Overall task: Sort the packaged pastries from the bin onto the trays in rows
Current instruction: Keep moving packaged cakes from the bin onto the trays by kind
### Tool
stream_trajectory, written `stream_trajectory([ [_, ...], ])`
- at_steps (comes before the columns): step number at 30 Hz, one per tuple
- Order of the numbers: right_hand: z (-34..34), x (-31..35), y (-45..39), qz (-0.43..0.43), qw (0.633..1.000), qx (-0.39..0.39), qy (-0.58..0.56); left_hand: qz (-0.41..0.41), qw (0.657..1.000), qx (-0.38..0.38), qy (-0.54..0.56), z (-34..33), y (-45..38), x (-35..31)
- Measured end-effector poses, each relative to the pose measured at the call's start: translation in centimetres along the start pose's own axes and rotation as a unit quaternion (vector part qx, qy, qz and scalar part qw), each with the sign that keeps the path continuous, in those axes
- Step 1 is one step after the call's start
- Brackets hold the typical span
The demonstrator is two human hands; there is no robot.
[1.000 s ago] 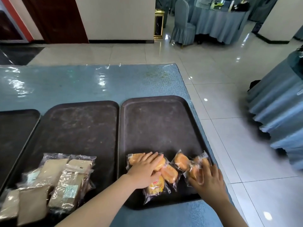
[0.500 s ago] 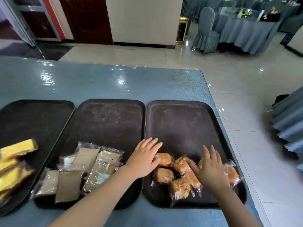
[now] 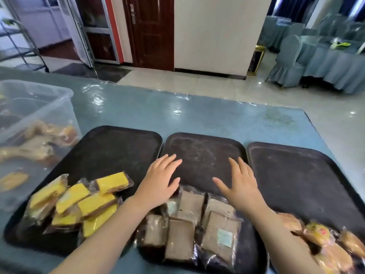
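Three dark trays lie side by side on the blue table. The left tray (image 3: 110,147) carries several yellow cake packs (image 3: 85,202). Several brown wrapped pastries (image 3: 189,226) lie at the near end of the middle tray (image 3: 203,153). Round golden buns in clear wrappers (image 3: 324,240) sit at the near corner of the right tray (image 3: 308,180). My left hand (image 3: 160,180) and my right hand (image 3: 239,184) hover over the middle tray, fingers spread, holding nothing, just beyond the brown packs. A clear plastic bin (image 3: 33,123) at far left holds more wrapped pastries.
The table's right edge (image 3: 314,123) drops to a glossy tiled floor. Covered banquet tables and chairs (image 3: 316,60) stand at the back right, a dark wooden door (image 3: 154,32) and a metal rack (image 3: 17,42) at the back left.
My view swung left, bringing the bin and yellow cakes into sight. Both hands left the buns on the right tray and now hover over the middle tray.
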State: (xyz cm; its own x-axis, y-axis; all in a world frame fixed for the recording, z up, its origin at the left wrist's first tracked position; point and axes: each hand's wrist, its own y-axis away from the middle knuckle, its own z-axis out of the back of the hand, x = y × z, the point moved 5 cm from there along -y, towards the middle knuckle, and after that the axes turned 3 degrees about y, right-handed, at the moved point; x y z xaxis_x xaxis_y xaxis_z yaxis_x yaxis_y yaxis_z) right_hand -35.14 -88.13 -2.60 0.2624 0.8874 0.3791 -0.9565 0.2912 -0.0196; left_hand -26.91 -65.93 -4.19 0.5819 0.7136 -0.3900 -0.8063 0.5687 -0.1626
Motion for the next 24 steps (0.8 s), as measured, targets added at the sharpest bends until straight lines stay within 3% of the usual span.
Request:
stream_trajectory([
  [10,-6.0,21.4,-1.2,0.018,0.999,-0.015,-0.027,0.003,1.000,-0.006,-0.010,12.3,6.2,16.8],
  [16,-8.0,28.1,-2.4,0.045,0.999,0.010,-0.025,0.032,0.996,-0.075,0.046,17.1,6.5,20.6],
  [24,-10.8,35.1,-4.1,0.100,0.993,0.050,-0.042,0.056,0.992,-0.102,0.058,22.3,8.0,26.5],
])
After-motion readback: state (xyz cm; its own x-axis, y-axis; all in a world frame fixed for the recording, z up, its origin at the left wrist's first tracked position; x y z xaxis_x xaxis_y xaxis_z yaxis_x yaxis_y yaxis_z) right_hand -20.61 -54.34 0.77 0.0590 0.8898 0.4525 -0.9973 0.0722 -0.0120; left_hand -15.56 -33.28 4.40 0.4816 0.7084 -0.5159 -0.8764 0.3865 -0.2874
